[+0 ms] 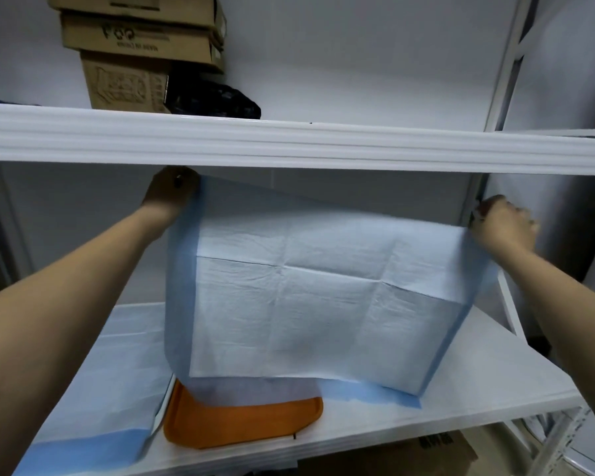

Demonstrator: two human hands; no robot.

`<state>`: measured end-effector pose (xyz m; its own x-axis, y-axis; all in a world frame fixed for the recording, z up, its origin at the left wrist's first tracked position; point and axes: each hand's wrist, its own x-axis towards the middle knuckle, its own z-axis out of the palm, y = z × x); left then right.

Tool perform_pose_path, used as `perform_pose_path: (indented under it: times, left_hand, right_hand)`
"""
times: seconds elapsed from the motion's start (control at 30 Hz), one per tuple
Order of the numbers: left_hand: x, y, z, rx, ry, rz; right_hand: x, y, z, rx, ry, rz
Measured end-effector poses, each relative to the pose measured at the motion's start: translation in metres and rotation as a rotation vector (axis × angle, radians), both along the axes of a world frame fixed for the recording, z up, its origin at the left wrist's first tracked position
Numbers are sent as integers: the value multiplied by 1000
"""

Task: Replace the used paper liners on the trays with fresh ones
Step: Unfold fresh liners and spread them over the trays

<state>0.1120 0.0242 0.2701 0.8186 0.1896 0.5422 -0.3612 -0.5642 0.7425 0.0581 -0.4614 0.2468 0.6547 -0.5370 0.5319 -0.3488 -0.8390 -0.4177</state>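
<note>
Both hands raised between 2 white shelves, holding 1 fresh liner (323,297) spread out in the air. Liner pale blue with a darker blue border, fold creases visible, hanging down from its top corners.

Left hand (170,195) at 10 o'clock: grip closed, fingers curled on the liner's upper-left corner, just under the upper shelf rail (289,144). Right hand (504,225) at 3 o'clock: grip closed, pinching the upper-right corner, close to the rack's upright post (474,197).

Orange tray (241,424) on the lower shelf (461,379) at 6 o'clock, directly below the liner's bottom edge; its far part is hidden behind the hanging sheet. A 2nd liner (93,389) lies flat on the shelf at 8 o'clock, beside the tray, blue border toward the front edge.

Upper shelf, 11 o'clock: 3 stacked cardboard boxes (138,49), a black bag (217,101) just right of them. Another cardboard box (409,455) under the lower shelf at 5 o'clock.
</note>
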Motion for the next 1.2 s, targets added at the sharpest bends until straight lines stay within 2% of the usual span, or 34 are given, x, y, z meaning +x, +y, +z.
perform_pose_path:
  times: [0.1,0.2,0.27,0.37,0.43,0.5,0.6,0.73,0.83,0.93,1.03,1.2]
  left_hand:
    - [-1,-18,2,-45,-27,-70]
    - [-5,-39,5,-106,-40,-148]
    - [-8,-51,7,-131,-64,-188]
    - [-13,-60,9,-126,-71,-214]
    - [-13,-58,9,-141,-46,-213]
    - [-12,-56,7,-135,-15,-198]
    - [-9,-50,2,-110,9,-158]
    - [-2,-40,-11,-211,32,-146]
    - [0,-39,-19,-284,59,-133]
    - [0,-35,-28,-396,164,-174]
    - [6,-26,-42,-376,276,-132]
    - [12,-10,-73,-317,475,78]
  right_hand:
    - [7,42,-1,-158,9,318]
    - [8,108,-1,-67,113,741]
    - [9,149,0,-91,125,842]
    - [14,180,8,-118,49,829]
    - [17,184,15,-48,60,843]
    - [15,184,24,48,122,906]
    - [6,178,31,51,267,967]
    - [9,168,20,126,381,1044]
    - [12,162,7,195,344,1057]
    - [12,154,1,227,340,1059]
    - [10,143,1,368,290,1038]
    - [11,124,6,668,95,968]
